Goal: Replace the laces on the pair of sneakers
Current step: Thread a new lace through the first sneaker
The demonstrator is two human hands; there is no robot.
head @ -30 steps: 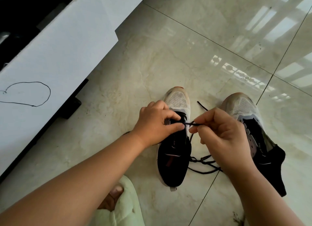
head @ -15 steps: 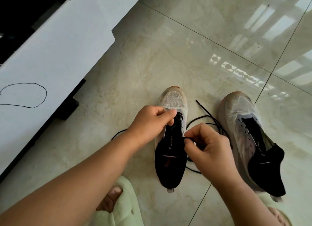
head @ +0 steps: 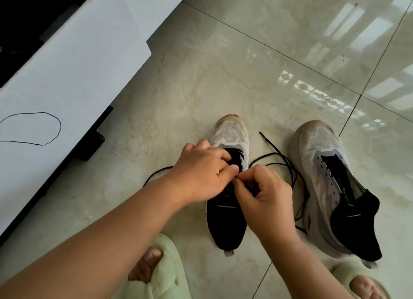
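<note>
Head view: both hands, left hand (head: pixel 201 175) and right hand (head: pixel 266 193), pinch the black lace (head: pixel 288 164) over the left sneaker (head: pixel 228 204) on the floor (right sneaker (head: pixel 330 187) unlaced beside). Threading continues; next eyelet needs a steady tip.

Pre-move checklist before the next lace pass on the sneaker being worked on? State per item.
1. Left hand steadies the left sneaker at the eyelets: ok.
2. Right hand pinches the black lace: ok, fingers curled at the eyelet row, though the lace tip in the pinch is hidden.
3. Target eyelet visible: cannot tell, both hands cover it.
4. Slack free: ok, the lace loops loose on the floor between the sneakers.
5. Lace snagged on the right sneaker: cannot tell, strands run close to its side.
6. Right sneaker laced: not ok, eyelets look empty.
</note>
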